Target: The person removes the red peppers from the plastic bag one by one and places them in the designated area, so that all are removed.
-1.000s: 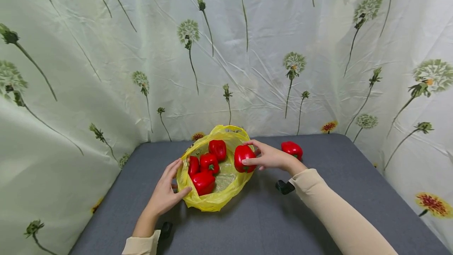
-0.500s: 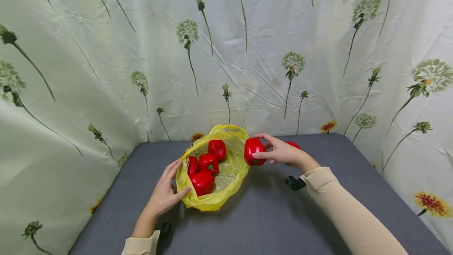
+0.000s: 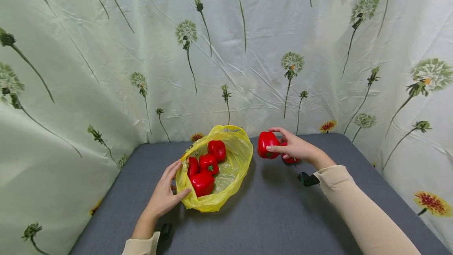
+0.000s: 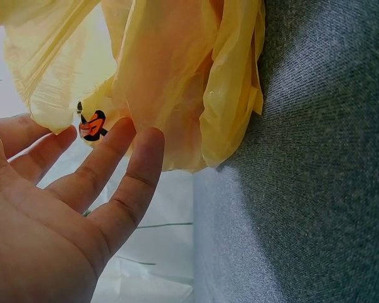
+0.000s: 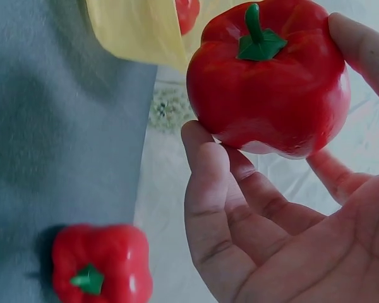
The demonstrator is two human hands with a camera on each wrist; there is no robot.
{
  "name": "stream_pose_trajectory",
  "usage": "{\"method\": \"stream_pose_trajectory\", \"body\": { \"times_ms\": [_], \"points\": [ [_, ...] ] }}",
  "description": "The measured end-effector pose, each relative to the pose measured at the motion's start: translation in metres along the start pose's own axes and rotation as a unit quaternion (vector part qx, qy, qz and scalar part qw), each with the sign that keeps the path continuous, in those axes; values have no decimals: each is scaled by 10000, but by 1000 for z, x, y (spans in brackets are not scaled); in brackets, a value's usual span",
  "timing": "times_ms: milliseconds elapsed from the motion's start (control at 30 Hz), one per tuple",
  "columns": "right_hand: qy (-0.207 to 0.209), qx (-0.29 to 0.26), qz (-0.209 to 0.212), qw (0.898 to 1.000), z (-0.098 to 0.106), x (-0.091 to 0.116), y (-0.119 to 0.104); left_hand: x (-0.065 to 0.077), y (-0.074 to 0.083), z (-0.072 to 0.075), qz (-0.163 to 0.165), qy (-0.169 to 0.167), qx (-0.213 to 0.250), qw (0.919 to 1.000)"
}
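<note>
A yellow plastic bag stands wide-mouthed on the table, with several red bell peppers inside it. My left hand rests against the bag's left side, thumb at the near rim. In the left wrist view its fingers are spread and fairly straight, their tips at the plastic. Right of the bag, my right hand grips a red bell pepper above the table between thumb and fingers. The right wrist view shows its green stem. Another red bell pepper lies on the table, partly hidden behind that hand in the head view.
The grey cloth-covered table runs back to a pale curtain printed with dandelions. A black wrist strap hangs below the right wrist, and a similar dark one sits by the left wrist.
My right hand has carried the bell pepper from over the bag's mouth to the right, to just in front of the bell pepper on the table. The left hand stays at the bag.
</note>
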State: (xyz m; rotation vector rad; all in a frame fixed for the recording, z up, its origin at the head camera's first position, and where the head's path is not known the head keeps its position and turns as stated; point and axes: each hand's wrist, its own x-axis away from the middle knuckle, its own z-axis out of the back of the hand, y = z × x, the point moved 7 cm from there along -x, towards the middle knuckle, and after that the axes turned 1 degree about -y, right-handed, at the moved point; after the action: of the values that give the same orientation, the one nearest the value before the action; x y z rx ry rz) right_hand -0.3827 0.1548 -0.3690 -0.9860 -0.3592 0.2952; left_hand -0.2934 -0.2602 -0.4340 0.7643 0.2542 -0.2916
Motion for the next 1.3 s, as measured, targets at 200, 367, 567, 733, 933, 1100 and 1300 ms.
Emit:
{"method": "stream_pose_trajectory", "body": {
  "times_ms": [200,367,567,733,933,1100,1300],
  "points": [
    [60,-107,29,9999,17,7,10,0,-1,0,-4,-22,-16,10000],
    [203,-75,-37,9998,32,13,20,-1,-2,-1,44,-72,0,10000],
    [216,-113,-142,9996,44,20,32,-3,-3,-1,59,-77,27,9999],
    [274,-67,-190,9994,53,25,42,-2,-3,-2,75,-88,52,9999],
    [320,-55,-211,9993,61,30,52,-1,-3,-2,49,-70,55,9999],
    [408,-3,-186,9990,68,35,59,0,-3,-1,32,-65,47,10000],
    [519,44,-272,9983,79,41,71,0,-4,-2,62,-85,59,9999]
  ]
}}
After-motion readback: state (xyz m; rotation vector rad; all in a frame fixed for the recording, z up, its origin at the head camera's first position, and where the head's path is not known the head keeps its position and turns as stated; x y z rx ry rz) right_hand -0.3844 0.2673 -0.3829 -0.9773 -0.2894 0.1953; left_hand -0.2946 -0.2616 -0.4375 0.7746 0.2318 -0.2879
